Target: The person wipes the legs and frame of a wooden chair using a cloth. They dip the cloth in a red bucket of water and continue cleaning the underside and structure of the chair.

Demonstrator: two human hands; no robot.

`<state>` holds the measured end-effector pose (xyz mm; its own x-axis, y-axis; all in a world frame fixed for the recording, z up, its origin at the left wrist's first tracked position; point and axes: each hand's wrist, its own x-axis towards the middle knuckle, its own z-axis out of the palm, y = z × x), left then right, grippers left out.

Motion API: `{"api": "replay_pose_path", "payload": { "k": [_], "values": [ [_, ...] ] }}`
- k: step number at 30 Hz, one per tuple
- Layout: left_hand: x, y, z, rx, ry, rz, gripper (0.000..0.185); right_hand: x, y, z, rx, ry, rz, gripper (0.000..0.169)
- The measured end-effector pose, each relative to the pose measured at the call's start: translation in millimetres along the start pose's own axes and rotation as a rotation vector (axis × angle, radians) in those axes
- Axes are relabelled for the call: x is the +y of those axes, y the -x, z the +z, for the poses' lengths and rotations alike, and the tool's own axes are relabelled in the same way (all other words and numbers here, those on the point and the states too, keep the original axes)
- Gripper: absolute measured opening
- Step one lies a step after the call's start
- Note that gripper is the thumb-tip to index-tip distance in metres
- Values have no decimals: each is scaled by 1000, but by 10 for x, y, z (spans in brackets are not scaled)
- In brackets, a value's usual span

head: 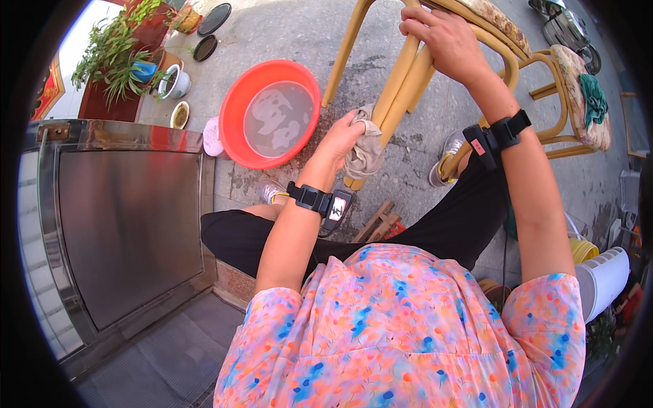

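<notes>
A chair with a yellow-tan frame (396,92) and a floral padded seat (497,18) is tilted in front of me. My left hand (343,138) grips a wet-looking greyish cloth (366,153) pressed round the lower part of the chair's paired bars. Higher up, my right hand (443,43) has its fingers wrapped over the top of the same bars. Left of the chair stands a red-orange plastic basin (228,130) holding cloudy water with patches of foam.
A second padded chair (563,97) at the right bears a green cloth (593,102). Potted plants (122,66) stand at the upper left, above a metal-framed door panel (130,229). Small wooden pieces (378,223) lie between my feet. A white bucket (604,280) is at the right.
</notes>
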<state>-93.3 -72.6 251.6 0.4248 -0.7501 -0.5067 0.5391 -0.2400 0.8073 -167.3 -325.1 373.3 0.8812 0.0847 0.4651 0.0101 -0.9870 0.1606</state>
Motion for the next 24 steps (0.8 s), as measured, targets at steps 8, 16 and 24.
{"api": "replay_pose_path", "payload": {
  "k": [8, 16, 24],
  "values": [
    [-266, 90, -170, 117, 13, -26, 51, 22, -19, 97, 72, 10, -38, 31],
    [190, 29, 158, 111, -4, 49, 60, -27, -62, 74, 17, 23, -17, 23],
    [-406, 171, -293, 25, 2, -106, 48, -17, -37, 39, 8, 1, -32, 15]
  ]
}}
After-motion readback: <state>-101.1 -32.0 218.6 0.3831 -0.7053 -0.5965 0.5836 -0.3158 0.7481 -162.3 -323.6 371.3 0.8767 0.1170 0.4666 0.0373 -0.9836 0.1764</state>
